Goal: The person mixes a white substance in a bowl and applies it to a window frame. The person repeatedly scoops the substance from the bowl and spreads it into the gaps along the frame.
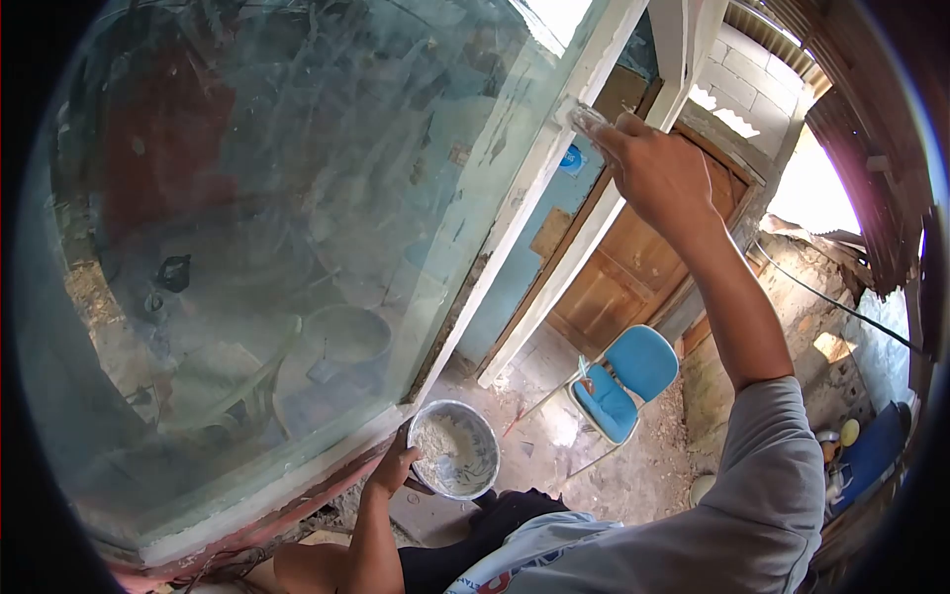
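While left hand (pixel 394 465) cups the bowl (pixel 492 447), right hand (pixel 663 178) pinches a scraper (pixel 586 119) against the frame (pixel 515 198).

The pane (pixel 257 218) fills the left, the frame (pixel 534 168) along its right edge. The bowl (pixel 455 448) sits below the frame, the chair (pixel 623 381) right of it.

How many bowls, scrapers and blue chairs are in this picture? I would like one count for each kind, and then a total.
bowl: 1
scraper: 1
blue chair: 1
Total: 3
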A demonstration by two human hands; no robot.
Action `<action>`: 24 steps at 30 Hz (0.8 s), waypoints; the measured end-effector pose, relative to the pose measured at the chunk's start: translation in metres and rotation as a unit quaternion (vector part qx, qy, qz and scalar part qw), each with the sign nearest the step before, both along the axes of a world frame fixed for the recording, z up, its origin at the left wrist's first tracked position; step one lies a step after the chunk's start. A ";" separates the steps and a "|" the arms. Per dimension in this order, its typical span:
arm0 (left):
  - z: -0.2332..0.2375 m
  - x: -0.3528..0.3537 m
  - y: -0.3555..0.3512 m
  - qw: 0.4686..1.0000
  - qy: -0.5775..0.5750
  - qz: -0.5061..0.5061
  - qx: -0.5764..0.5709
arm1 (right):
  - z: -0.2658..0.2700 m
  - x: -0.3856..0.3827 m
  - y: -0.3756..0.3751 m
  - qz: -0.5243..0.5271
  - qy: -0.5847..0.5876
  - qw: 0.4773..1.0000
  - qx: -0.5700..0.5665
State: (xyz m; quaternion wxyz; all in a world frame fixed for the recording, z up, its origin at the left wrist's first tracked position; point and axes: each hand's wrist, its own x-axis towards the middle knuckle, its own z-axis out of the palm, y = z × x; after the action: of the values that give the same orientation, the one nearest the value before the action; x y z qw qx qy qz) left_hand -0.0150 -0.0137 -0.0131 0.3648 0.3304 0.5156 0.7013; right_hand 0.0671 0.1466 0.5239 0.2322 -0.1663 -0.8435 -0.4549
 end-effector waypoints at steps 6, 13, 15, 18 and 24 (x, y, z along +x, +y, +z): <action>0.021 0.002 -0.007 1.000 0.001 0.000 0.002 | -0.027 -0.002 0.011 -0.009 -0.059 0.998 -0.002; 0.016 0.001 -0.005 1.000 0.027 0.004 0.002 | -0.072 0.008 0.000 0.024 -0.154 0.987 -0.047; 0.012 0.002 -0.004 1.000 0.010 -0.001 -0.012 | -0.052 0.007 -0.001 -0.006 -0.076 0.997 -0.009; 0.006 -0.001 -0.002 1.000 0.021 -0.008 -0.004 | -0.023 0.001 0.020 0.112 0.053 0.987 -0.099; 0.017 0.002 -0.004 0.999 -0.022 -0.015 -0.018 | -0.045 -0.014 0.027 0.274 0.206 0.854 -0.393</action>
State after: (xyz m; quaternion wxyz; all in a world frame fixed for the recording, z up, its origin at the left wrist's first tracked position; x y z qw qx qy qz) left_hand -0.0129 -0.0176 0.0040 0.3927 0.3162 0.5152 0.6931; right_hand 0.0529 0.1737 0.4793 0.4308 -0.0959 -0.8964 0.0407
